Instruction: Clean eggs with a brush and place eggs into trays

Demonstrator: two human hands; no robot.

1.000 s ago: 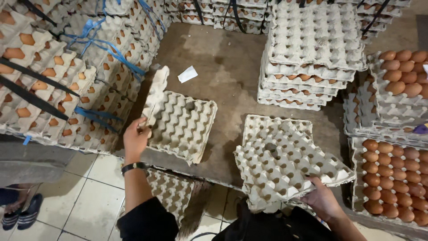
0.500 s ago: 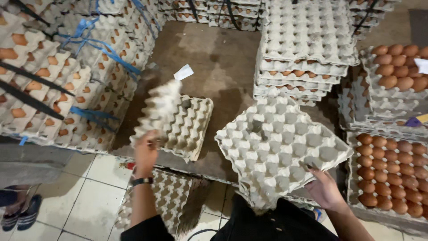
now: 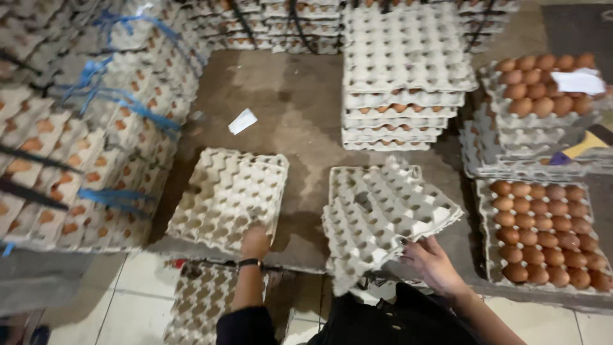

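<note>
My left hand grips the near edge of an empty grey pulp egg tray that lies flat on the brown platform. My right hand holds a second empty egg tray by its near right corner. That tray is tilted and skewed above a flat empty tray beneath it. Both hands wear dark sleeves, and a watch is on the left wrist.
Tall stacks of filled egg trays tied with blue straps wall the left side. A filled stack stands at the back centre. Open trays of brown eggs sit at right. A white paper slip lies on the platform. Another empty tray rests on the tiled floor.
My left hand has laid its upright tray down flat onto the left tray. My right hand has lowered the raised tray towards the right one.
</note>
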